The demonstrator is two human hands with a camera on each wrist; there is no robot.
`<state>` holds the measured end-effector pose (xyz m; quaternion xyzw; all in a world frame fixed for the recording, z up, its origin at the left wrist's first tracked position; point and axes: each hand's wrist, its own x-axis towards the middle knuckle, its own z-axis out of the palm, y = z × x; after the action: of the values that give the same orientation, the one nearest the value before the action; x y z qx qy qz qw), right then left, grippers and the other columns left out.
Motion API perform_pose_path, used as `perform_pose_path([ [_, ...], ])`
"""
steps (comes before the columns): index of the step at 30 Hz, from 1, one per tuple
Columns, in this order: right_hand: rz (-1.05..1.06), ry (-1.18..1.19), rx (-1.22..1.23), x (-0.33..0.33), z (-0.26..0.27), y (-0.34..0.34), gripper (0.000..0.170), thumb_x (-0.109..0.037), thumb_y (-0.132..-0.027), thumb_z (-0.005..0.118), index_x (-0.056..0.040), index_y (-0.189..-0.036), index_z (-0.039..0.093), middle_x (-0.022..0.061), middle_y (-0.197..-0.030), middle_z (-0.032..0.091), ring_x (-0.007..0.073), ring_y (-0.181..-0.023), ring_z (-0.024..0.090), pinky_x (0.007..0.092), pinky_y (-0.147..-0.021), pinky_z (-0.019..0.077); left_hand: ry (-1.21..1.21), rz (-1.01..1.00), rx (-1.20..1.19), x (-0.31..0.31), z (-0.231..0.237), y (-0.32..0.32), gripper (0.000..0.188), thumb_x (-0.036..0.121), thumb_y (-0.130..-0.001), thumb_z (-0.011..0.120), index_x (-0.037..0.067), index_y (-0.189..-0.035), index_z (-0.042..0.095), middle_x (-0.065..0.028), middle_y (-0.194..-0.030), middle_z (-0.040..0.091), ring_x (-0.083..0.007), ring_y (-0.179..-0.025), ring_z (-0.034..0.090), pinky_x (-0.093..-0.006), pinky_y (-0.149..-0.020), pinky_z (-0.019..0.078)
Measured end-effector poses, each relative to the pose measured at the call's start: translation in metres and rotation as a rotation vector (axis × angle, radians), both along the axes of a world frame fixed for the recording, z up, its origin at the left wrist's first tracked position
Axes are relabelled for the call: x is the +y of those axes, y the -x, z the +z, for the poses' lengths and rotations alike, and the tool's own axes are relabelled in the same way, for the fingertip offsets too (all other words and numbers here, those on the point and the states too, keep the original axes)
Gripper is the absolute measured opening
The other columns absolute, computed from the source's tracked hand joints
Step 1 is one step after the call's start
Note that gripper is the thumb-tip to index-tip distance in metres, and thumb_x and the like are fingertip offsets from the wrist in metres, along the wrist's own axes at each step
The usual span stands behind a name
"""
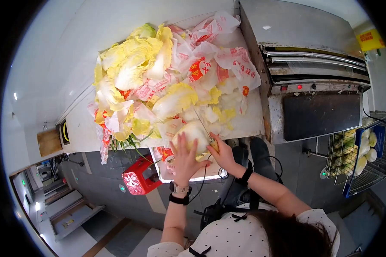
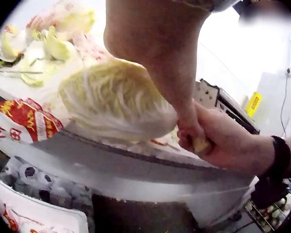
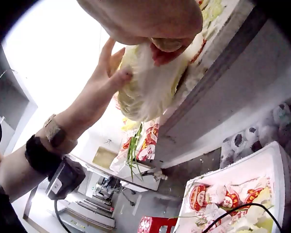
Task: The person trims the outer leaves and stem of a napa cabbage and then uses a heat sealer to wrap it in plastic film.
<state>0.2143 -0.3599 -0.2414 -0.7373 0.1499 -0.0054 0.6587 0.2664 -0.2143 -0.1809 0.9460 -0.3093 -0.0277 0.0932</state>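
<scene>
A pale napa cabbage (image 1: 192,133) lies at the front edge of the white counter. Spread over its near side, my left hand (image 1: 185,159) rests on it with fingers extended. My right hand (image 1: 223,155) grips a knife (image 1: 200,118) by its yellowish handle at the cabbage's right end, and the thin blade points away over the counter. In the left wrist view the whole cabbage (image 2: 116,104) shows its ribbed yellow-green leaves, and the right fist wraps the handle (image 2: 202,145). Behind the cabbage, loose leaves (image 1: 175,100) lie among crumpled bags with red print (image 1: 201,68).
Below the counter edge stands a white foam box (image 3: 280,170) with bags and leaf scraps inside. A red stool (image 1: 135,179) is left of it. A steel machine (image 1: 317,81) adjoins the counter on the right, with a wire rack (image 1: 351,171) of vegetables beyond.
</scene>
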Motion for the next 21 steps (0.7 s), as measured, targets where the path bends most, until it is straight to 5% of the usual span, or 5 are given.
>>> perform_pose_path([
  [4,0.065,-0.092,0.067,-0.012,-0.003,-0.006,0.047,-0.026,-0.084,0.06,-0.0114,-0.126,0.045,0.0191,-0.1,0.061,0.0332,-0.091,0.06,0.0342,-0.076,0.0471,-0.101,0.042,-0.114,-0.01,-0.007,-0.016,0.102,0.04,-0.053,0.081,0.011,-0.135,0.026,-0.0242,-0.14,0.022,-0.044,-0.13,0.02,-0.0615,-0.103,0.0106],
  [8,0.109,-0.046,0.072,-0.038,-0.006,0.005,0.047,-0.027,-0.083,0.061,-0.0148,-0.126,0.047,0.0187,-0.099,0.061,0.0328,-0.089,0.06,0.0338,-0.075,0.0471,0.051,0.079,-0.098,-0.005,-0.014,-0.019,0.103,0.036,-0.052,0.082,0.008,-0.134,0.027,-0.0252,-0.137,0.028,-0.0443,-0.128,0.024,-0.061,-0.1,0.0209],
  [9,0.151,0.08,0.002,-0.044,-0.004,0.009,0.045,-0.016,-0.081,0.062,-0.01,-0.123,0.048,0.0145,-0.097,0.062,0.0303,-0.087,0.061,0.0328,-0.074,0.0471,0.036,0.08,-0.082,-0.005,-0.012,-0.021,0.102,0.035,-0.052,0.082,0.006,-0.134,0.027,-0.0252,-0.135,0.03,-0.0441,-0.126,0.027,-0.0594,-0.098,0.0242],
  [13,0.185,0.157,0.091,-0.056,0.003,0.021,0.029,-0.019,-0.082,0.059,-0.0061,-0.107,0.054,0.0161,-0.088,0.061,0.0338,-0.081,0.06,0.0361,-0.068,0.0468,0.088,0.106,-0.013,-0.011,-0.001,-0.035,0.098,0.033,-0.052,0.082,0.002,-0.131,0.033,-0.0261,-0.127,0.038,-0.0424,-0.117,0.039,-0.055,-0.094,0.0335],
  [21,0.212,0.302,0.009,-0.048,-0.007,0.015,0.025,-0.026,-0.083,0.058,-0.0031,-0.093,0.053,0.0139,-0.076,0.059,0.0309,-0.072,0.059,0.0389,-0.062,0.046,0.216,0.15,0.086,-0.009,0.004,-0.053,0.094,0.027,-0.051,0.082,-0.001,-0.127,0.037,-0.0273,-0.119,0.044,-0.0423,-0.106,0.048,-0.0451,-0.086,0.0439],
])
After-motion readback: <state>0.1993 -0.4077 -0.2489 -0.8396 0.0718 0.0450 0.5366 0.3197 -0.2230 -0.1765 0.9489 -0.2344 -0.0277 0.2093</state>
